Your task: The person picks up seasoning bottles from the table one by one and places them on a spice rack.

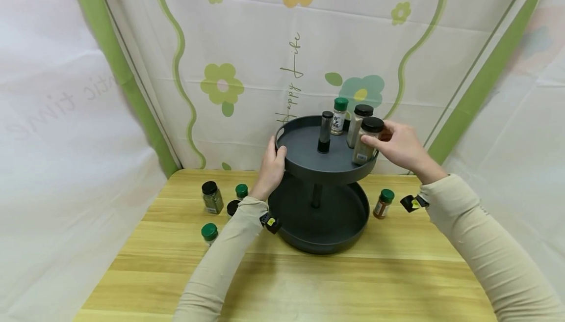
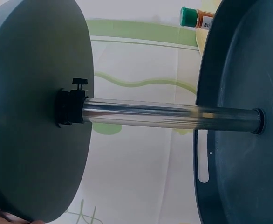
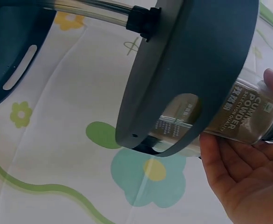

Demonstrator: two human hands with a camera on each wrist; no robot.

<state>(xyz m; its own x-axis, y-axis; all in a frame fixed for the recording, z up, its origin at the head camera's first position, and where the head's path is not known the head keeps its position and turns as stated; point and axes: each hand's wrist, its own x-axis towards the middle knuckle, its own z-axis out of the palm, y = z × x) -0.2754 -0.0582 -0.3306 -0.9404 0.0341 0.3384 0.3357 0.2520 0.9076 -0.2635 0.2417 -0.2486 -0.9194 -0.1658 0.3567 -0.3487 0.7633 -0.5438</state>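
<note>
My right hand [image 1: 403, 147] grips a clear spice jar [image 1: 363, 152] with a black lid, thumb on the near side. Its label reads cumin powder in the right wrist view, where the jar [image 3: 241, 114] stands partly inside the upper tray's rim. My left hand [image 1: 270, 170] holds the left rim of the dark upper tray [image 1: 300, 157], part of a two-tier rack. Right behind the gripped jar is another black-lidded jar [image 1: 354, 130], and beside that a green-capped bottle [image 1: 338, 118]. A short capped post [image 1: 324, 133] rises from the tray's middle.
The rack's lower tray [image 1: 293, 219] sits on the wooden table [image 1: 353, 282]. Left of it stand a black-lidded jar [image 1: 213, 199], a green-capped bottle [image 1: 209, 232] and others partly behind my left arm. A red-brown, green-capped bottle [image 1: 383, 204] stands to the right. Printed curtains surround the table.
</note>
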